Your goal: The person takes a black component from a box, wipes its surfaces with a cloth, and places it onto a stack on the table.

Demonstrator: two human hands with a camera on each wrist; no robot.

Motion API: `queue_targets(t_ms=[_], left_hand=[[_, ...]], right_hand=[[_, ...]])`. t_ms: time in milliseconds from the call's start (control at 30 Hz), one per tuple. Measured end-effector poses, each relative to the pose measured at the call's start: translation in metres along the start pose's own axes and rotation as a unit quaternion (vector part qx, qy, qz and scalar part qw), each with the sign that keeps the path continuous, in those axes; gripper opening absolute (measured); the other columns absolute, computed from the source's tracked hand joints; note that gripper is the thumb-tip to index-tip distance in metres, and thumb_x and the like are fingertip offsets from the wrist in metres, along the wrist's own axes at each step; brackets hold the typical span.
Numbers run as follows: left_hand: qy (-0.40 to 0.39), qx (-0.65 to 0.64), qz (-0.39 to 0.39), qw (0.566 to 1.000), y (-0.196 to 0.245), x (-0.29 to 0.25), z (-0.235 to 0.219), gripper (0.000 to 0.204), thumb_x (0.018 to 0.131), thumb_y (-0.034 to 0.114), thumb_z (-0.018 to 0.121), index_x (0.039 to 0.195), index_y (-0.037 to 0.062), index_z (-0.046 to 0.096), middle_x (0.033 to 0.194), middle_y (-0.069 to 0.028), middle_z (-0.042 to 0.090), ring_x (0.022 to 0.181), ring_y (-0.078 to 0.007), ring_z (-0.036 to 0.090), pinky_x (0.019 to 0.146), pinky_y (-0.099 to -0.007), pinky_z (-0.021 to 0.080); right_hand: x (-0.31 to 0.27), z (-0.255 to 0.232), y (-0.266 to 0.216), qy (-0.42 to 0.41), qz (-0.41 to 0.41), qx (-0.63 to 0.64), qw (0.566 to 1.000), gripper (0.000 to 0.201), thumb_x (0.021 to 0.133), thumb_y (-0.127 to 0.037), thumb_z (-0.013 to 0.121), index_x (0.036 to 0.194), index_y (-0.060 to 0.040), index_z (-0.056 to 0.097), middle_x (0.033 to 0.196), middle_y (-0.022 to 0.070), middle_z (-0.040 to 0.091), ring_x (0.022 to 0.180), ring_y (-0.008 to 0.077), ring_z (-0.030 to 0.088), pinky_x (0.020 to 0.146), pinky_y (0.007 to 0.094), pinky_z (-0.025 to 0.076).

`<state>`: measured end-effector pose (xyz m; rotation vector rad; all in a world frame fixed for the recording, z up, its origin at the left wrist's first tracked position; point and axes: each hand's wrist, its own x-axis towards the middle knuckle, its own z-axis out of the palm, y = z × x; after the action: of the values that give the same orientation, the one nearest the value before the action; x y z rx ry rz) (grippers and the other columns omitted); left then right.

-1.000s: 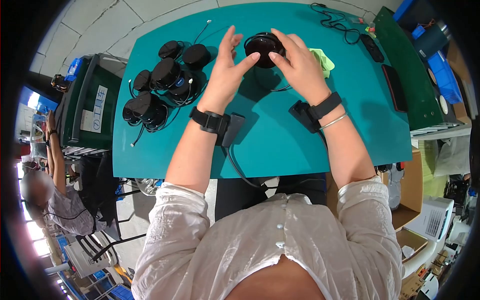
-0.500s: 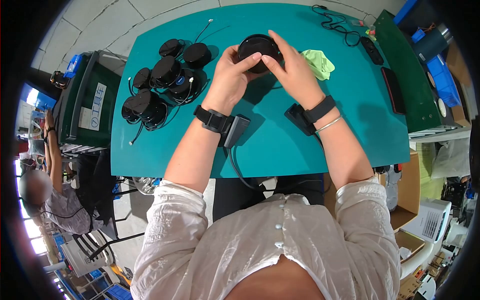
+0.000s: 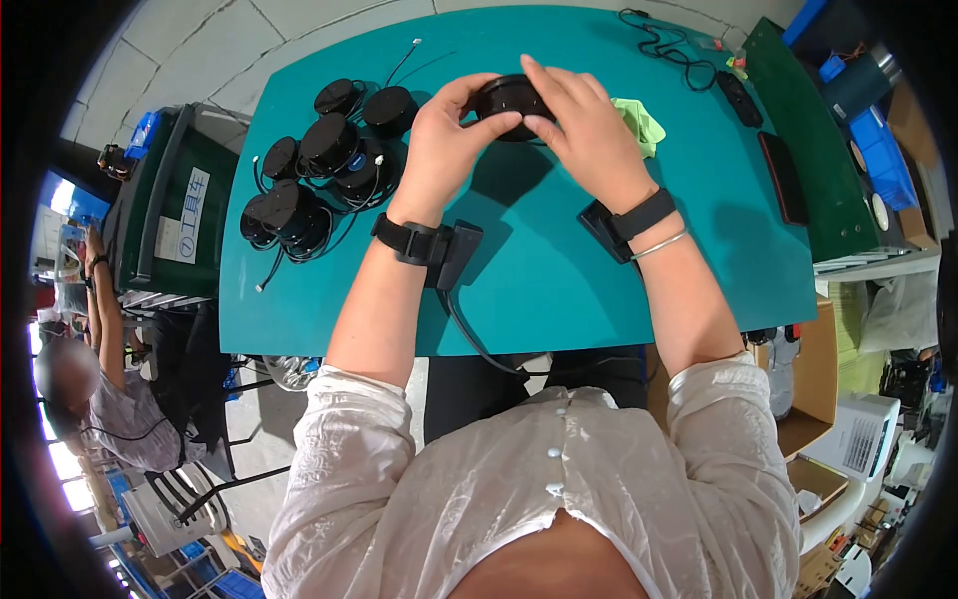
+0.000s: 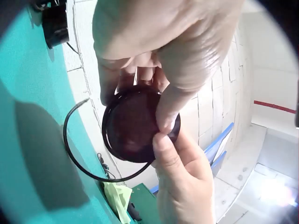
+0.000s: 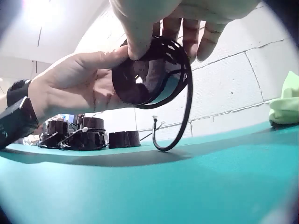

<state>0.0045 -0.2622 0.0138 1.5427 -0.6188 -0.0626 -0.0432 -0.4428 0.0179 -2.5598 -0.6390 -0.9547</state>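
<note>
Both hands hold one black round device (image 3: 502,97) in the air above the far middle of the teal table (image 3: 559,290). My left hand (image 3: 461,110) grips its left rim, fingers over the top and thumb underneath. My right hand (image 3: 554,100) pinches the right rim. In the left wrist view the device's dark round face (image 4: 135,126) shows between the fingers, and a black cable (image 4: 74,154) loops down from it. The right wrist view shows the device (image 5: 149,77) tilted on edge, its cable (image 5: 180,126) hanging toward the tabletop.
Several similar black devices with cables (image 3: 319,170) lie piled at the table's far left. A green cloth (image 3: 639,120) sits just right of the hands. Beyond it lie a black cord (image 3: 664,45), a black remote-like bar (image 3: 743,97) and a dark phone (image 3: 781,178). A green cart (image 3: 175,210) stands left of the table.
The left hand's spread fingers have closed round the device. Both hands have drawn in on its rim and turned it from face-up to nearly edge-on.
</note>
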Motion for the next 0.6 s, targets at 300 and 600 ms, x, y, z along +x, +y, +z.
queue_targets(t_ms=[300, 600], left_hand=[[0.016, -0.380, -0.106, 0.919, -0.004, -0.007, 0.017, 0.030, 0.091, 0.011, 0.061, 0.118, -0.0004, 0.052, 0.115, -0.0110, 0.059, 0.107, -0.0223, 0.059, 0.093, -0.0414, 0.050], [-0.029, -0.209, -0.120, 0.970, 0.010, -0.006, 0.009, 0.049, 0.087, 0.017, 0.069, 0.125, -0.0052, 0.048, 0.116, -0.0131, 0.057, 0.113, -0.0206, 0.054, 0.094, -0.0340, 0.047]], right_hand=[[0.000, 0.011, -0.004, 0.105, 0.078, 0.203, 0.970, 0.057, 0.092, -0.032, 0.060, 0.140, -0.0088, 0.040, 0.123, 0.0165, 0.055, 0.110, 0.0339, 0.055, 0.092, 0.0393, 0.047], [-0.005, 0.002, -0.001, 0.010, 0.103, 0.219, 0.970, 0.044, 0.091, -0.029, 0.060, 0.131, -0.0150, 0.048, 0.120, 0.0127, 0.056, 0.099, 0.0330, 0.062, 0.079, 0.0396, 0.054]])
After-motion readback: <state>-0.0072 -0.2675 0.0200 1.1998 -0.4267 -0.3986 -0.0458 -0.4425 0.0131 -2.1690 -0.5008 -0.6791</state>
